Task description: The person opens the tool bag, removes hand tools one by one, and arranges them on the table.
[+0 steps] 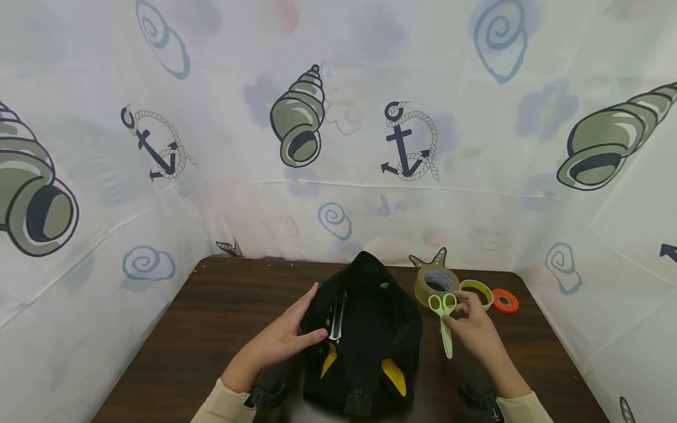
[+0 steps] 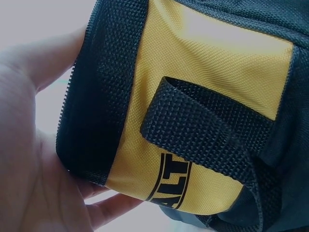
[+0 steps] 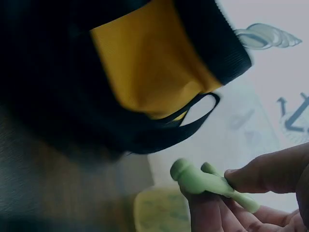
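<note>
A black tool bag (image 1: pixel 365 352) with yellow panels stands on the table with its top open. Against its left side rests my left hand (image 1: pixel 282 335), thumb and fingers spread at the rim. In the left wrist view, that hand (image 2: pixel 29 130) touches the zipper edge of the bag (image 2: pixel 217 63), partly hidden behind it. Just inside the bag's left rim is a box cutter (image 1: pixel 337 320). To the right of the bag, my right hand (image 1: pixel 471 329) pinches pale green scissors (image 1: pixel 446 329) near the handles, blades down. The right wrist view shows the scissors (image 3: pixel 203 181) between thumb and fingers.
Beyond the right hand lie a wide tan tape roll (image 1: pixel 423 289), a yellow-and-white tape roll (image 1: pixel 488 290) and an orange tape roll (image 1: pixel 505 301). The dark wooden table (image 1: pixel 211 329) is enclosed by printed cloth (image 1: pixel 359 182) at its back and sides.
</note>
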Demonstrator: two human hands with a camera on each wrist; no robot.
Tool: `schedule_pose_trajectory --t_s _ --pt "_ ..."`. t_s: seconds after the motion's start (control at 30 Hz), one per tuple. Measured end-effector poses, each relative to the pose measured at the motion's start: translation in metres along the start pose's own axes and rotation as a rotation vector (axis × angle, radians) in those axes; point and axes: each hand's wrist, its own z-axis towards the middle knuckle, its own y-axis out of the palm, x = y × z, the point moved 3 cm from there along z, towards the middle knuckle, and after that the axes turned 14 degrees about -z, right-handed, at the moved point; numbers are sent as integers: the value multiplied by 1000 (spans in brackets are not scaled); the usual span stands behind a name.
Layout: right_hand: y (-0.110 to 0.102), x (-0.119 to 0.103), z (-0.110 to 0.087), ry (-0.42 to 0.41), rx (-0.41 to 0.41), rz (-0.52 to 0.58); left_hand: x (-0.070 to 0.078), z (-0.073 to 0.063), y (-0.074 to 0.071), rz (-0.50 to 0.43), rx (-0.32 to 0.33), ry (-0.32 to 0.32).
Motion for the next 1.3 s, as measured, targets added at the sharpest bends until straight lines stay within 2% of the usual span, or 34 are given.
schedule_pose_trajectory --t_s 0.2,0.33,0.47,0.7,1.3 --pt "16 26 3 16 8 20 -2 0 2 -1 -2 3" --pt "31 50 11 51 1 9 -1 0 2 -5 4 13" --pt "40 64 15 94 -7 9 0 0 2 -5 3 15" --pt "41 67 15 108 -17 36 1 0 3 -4 1 19" --pt "42 74 17 155 -2 -76 -1 0 4 -26 -6 16"
